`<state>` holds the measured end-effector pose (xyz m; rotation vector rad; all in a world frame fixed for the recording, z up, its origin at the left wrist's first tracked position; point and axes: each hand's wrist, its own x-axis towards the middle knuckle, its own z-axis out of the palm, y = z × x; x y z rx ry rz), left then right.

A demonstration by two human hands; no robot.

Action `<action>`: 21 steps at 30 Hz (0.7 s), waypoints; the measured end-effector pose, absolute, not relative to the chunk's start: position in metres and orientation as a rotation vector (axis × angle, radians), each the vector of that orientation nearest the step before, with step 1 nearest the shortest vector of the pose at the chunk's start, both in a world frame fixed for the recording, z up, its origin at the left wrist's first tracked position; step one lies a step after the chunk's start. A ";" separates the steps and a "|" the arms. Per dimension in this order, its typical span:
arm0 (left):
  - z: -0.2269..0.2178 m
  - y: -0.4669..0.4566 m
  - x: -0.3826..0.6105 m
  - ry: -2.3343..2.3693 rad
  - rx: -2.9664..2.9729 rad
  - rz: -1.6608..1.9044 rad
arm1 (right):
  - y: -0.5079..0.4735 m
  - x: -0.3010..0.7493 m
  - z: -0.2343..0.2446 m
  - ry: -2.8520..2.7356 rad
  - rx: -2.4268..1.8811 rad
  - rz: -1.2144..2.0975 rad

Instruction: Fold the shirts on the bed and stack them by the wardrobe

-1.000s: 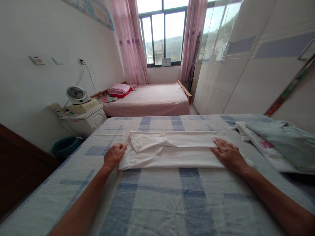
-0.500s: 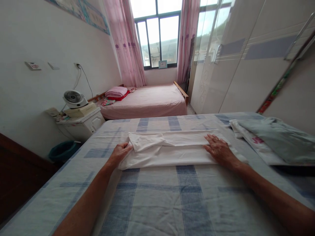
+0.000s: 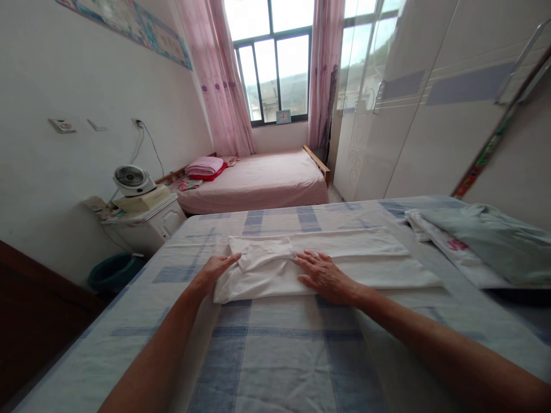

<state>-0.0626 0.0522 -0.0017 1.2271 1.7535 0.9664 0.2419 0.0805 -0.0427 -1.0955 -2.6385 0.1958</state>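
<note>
A white garment, folded into a long strip, lies across the bed in front of me. Its left part is wrinkled, with a narrow piece folded over on top. My left hand rests at the strip's left end, fingers stretched to the right against the cloth; its underside is hidden. Near the strip's middle, my right hand lies flat with its fingers spread, pressing the fabric beside the folded-over piece.
A blue-and-white checked sheet covers the bed. Grey-green and white clothes are piled at the right. Beyond stand a pink-covered bed, a white cabinet with a fan, and a tall wardrobe. A bin stands at left.
My right hand has slid left along the garment, from its right part to near the middle. The left hand has loosened from the left edge and its fingers now reach over the cloth.
</note>
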 end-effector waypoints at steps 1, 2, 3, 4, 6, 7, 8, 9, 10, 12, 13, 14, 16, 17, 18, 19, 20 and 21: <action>-0.001 0.054 -0.061 1.731 1.182 0.921 | 0.080 0.248 -0.040 -2.622 -1.108 0.182; -0.002 0.056 -0.058 1.711 1.122 0.886 | 0.080 0.256 -0.037 -2.605 -1.123 0.158; -0.002 0.057 -0.056 1.692 1.061 0.871 | 0.081 0.267 -0.034 -2.589 -1.144 0.123; -0.003 0.059 -0.053 1.673 1.012 0.883 | 0.083 0.280 -0.032 -2.573 -1.170 0.083; -0.007 0.062 -0.048 1.620 0.954 0.943 | 0.087 0.312 -0.032 -2.532 -1.245 0.001; -0.008 0.062 -0.046 1.591 0.939 0.974 | 0.089 0.330 -0.034 -2.503 -1.296 -0.043; -0.010 0.063 -0.044 1.564 0.928 1.002 | 0.092 0.349 -0.036 -2.470 -1.350 -0.093; -0.011 0.063 -0.043 1.543 0.918 1.025 | 0.094 0.367 -0.039 -2.434 -1.410 -0.146; -0.012 0.063 -0.041 1.529 0.907 1.044 | 0.097 0.384 -0.041 -2.396 -1.471 -0.197; -0.012 0.064 -0.039 1.522 0.890 1.068 | 0.100 0.411 -0.044 -2.321 -1.576 -0.285; -0.011 0.065 -0.038 1.522 0.887 1.078 | 0.102 0.420 -0.045 -2.291 -1.610 -0.318; -0.009 0.066 -0.037 1.521 0.889 1.089 | 0.103 0.426 -0.046 -2.267 -1.630 -0.344; -0.002 0.069 -0.032 1.521 0.898 1.131 | 0.104 0.431 -0.050 -2.234 -1.652 -0.374; 0.002 0.071 -0.028 1.520 0.909 1.160 | 0.105 0.433 -0.053 -2.232 -1.658 -0.372; 0.008 0.073 -0.022 1.519 0.929 1.190 | 0.106 0.434 -0.056 -2.241 -1.661 -0.350; 0.014 0.075 -0.016 1.519 0.961 1.211 | 0.107 0.435 -0.060 -2.254 -1.661 -0.306; 0.021 0.077 -0.007 1.521 1.005 1.222 | 0.107 0.437 -0.063 -2.253 -1.664 -0.245; 0.028 0.079 0.003 1.518 1.062 1.223 | 0.108 0.440 -0.064 -2.225 -1.666 -0.177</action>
